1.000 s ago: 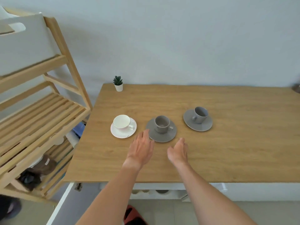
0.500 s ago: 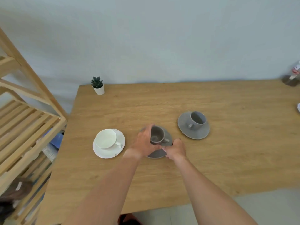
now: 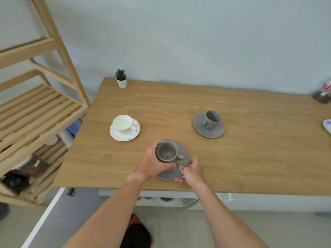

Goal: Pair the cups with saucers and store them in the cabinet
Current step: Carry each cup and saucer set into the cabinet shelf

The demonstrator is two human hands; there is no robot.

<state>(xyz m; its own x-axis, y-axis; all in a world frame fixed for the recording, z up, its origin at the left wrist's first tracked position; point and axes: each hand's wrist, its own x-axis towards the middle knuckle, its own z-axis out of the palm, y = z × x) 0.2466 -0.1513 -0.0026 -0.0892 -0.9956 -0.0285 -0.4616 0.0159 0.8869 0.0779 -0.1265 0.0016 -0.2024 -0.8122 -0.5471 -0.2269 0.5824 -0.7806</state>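
Note:
A grey cup (image 3: 167,154) stands on a grey saucer (image 3: 181,149) near the table's front edge. My left hand (image 3: 152,162) wraps around the cup's left side and the saucer rim. My right hand (image 3: 192,170) pinches the saucer's front right rim. A white cup (image 3: 123,122) sits on a white saucer (image 3: 118,136) to the left. A second grey cup (image 3: 211,119) rests on its grey saucer (image 3: 200,128) further back on the right. The wooden slatted shelf (image 3: 41,111) stands left of the table.
A small potted plant (image 3: 121,80) stands at the table's back left corner. A dark object (image 3: 322,96) and a white dish edge (image 3: 327,126) sit at the far right. Items fill the shelf's lower levels (image 3: 32,165). The table (image 3: 250,158) ends just below my hands.
Both hands closed on the middle grey cup and saucer and drew them toward the table's front edge. My view shifted back and to the left.

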